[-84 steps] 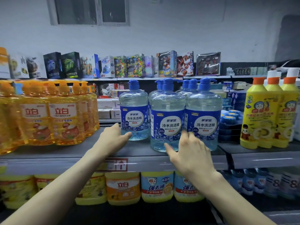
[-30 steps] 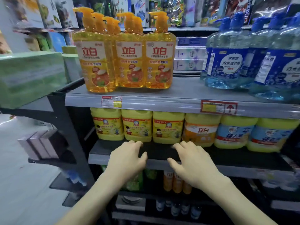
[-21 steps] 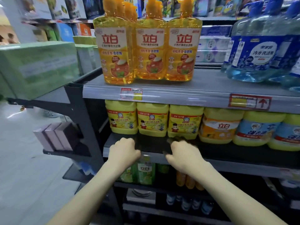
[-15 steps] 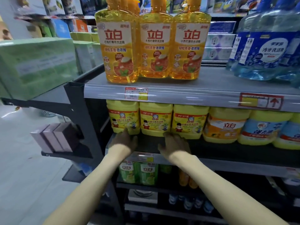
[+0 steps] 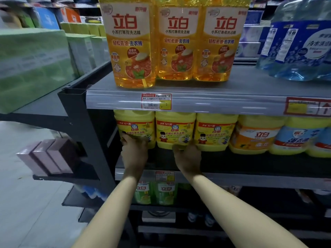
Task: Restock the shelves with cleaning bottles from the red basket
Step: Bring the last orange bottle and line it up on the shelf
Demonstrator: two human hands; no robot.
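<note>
The leftmost jug (image 5: 135,128) stands at the left end of the middle shelf (image 5: 250,164), first in a row of yellow ones. Our left grip (image 5: 134,154) touches its lower front and our right grip (image 5: 188,158) touches the base of the next jug (image 5: 175,129); both are in shadow, so we cannot tell whether the fingers clasp or only press. Orange bottles (image 5: 177,42) stand on the upper shelf (image 5: 250,86), blue bottles (image 5: 300,42) to their right, and green bottles (image 5: 155,192) below.
</note>
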